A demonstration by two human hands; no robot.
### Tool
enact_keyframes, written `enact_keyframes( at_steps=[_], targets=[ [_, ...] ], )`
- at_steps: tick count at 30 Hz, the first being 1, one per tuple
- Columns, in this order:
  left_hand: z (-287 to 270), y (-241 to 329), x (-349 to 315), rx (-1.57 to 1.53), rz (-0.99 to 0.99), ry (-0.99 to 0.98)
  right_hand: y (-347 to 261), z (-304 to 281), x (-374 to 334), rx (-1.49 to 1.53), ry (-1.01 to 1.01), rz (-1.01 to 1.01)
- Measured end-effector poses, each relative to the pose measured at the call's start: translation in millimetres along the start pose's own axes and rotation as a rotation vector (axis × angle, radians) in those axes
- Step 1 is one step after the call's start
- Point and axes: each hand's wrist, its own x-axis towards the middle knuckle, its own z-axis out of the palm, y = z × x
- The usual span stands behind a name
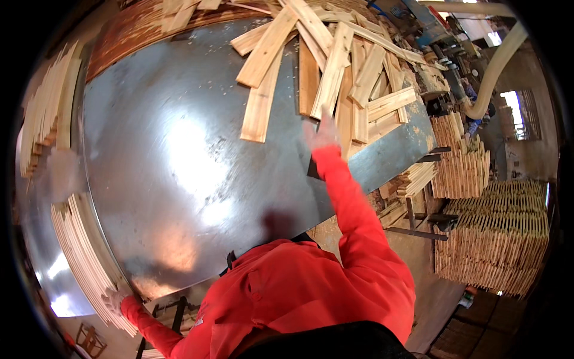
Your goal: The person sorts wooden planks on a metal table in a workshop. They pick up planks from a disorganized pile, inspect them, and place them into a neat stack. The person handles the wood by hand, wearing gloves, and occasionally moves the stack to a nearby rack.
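My right hand (323,134) reaches forward over the metal table, at the near end of a long wooden board (332,78) in a loose pile. Its fingers look apart and somewhat blurred; a firm grip on the board does not show. At the lower left, my left hand (113,299) rests against the near end of a neat stack of narrow boards (84,251), fingers spread along it. Two more boards, one lying across another board (260,113), stick out of the pile to its left.
The metal tabletop (137,131) reflects bright light. A second board stack (51,113) stands farther up the left edge. At right are stacked boards (457,158), a large crosswise lumber stack (502,233) and a pale hose (502,66). Reddish-brown sheets (131,33) lie beyond the table.
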Motion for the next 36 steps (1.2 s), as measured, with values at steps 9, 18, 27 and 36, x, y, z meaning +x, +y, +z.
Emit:
enact_keyframes(
  at_steps=[9,18,27,36],
  targets=[
    [-155,409,-235,-0.849,1.149,-0.234,62,49,164,-0.344,-0.209,0.516],
    [-255,641,-349,-0.427,0.917,-0.192,121,-6,155,0.752,-0.436,0.179],
    [-94,459,-403,-1.829,0.696,-1.678,34,-2,90,0.291,-1.077,-0.562],
    [-52,421,-429,-1.667,0.700,-1.350,77,89,320,-0.517,-0.490,-0.459]
  ],
)
